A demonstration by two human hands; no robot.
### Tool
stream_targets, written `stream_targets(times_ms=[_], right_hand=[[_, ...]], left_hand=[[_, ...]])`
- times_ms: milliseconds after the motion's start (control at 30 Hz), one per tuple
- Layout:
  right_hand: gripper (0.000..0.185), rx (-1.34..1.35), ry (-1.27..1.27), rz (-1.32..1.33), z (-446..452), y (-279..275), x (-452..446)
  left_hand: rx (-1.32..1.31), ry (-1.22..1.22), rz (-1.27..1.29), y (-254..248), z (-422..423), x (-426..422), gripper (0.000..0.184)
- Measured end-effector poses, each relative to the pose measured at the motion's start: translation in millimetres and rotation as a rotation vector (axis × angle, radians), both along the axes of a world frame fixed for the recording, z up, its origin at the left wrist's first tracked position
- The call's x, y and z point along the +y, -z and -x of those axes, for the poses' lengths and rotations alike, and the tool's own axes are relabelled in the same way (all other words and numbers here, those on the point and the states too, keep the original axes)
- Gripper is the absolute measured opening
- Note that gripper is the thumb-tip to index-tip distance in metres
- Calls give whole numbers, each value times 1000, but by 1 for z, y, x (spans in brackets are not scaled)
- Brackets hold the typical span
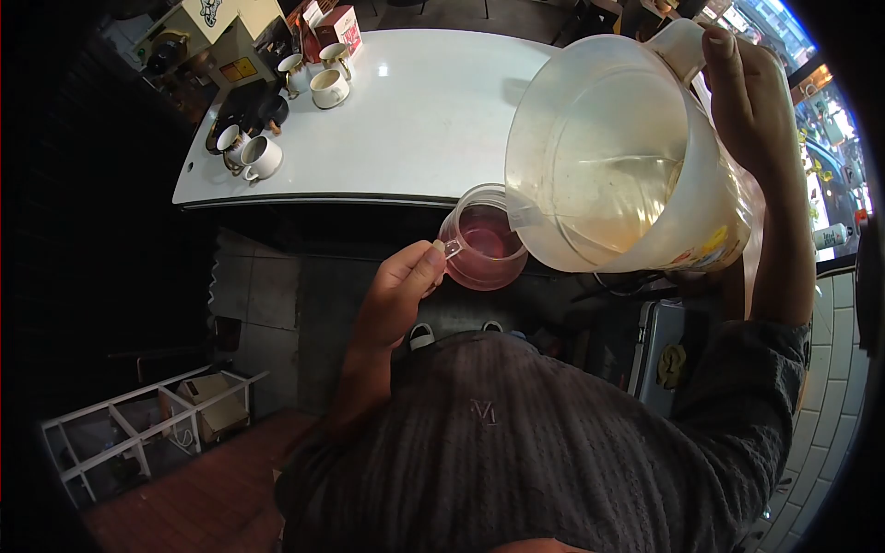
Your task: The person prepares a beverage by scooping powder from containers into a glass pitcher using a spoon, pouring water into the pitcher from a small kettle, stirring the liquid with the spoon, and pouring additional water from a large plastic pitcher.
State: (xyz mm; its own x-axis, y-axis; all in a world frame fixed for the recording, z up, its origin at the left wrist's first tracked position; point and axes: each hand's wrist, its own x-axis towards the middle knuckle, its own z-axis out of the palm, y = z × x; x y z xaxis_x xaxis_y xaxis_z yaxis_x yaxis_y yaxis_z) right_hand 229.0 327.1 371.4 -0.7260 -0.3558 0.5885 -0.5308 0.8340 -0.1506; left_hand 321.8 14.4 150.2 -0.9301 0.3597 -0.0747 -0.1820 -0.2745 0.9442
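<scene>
My left hand (402, 288) is closed on the handle of a small clear cup (487, 241), which has reddish-pink liquid in it. Above and to the right, my right hand (745, 97) grips the handle of a large translucent plastic pitcher (599, 157). The pitcher is tilted to the left, its rim right beside the cup's mouth, and a pale yellowish liquid lies inside it. Whether any liquid runs between the two cannot be made out.
A white counter (415, 120) lies ahead. White mugs (263, 158) stand on its left side, with more near a red-and-white box (339, 29). A white metal frame (138, 433) is at lower left, a grey case (656, 355) at lower right.
</scene>
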Motion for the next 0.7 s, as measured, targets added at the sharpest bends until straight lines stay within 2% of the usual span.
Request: stream_targets(times_ms=[700], right_hand=[[59, -52, 8, 0, 2, 3, -14]], left_hand=[[-9, -11, -6, 2, 0, -5, 29]])
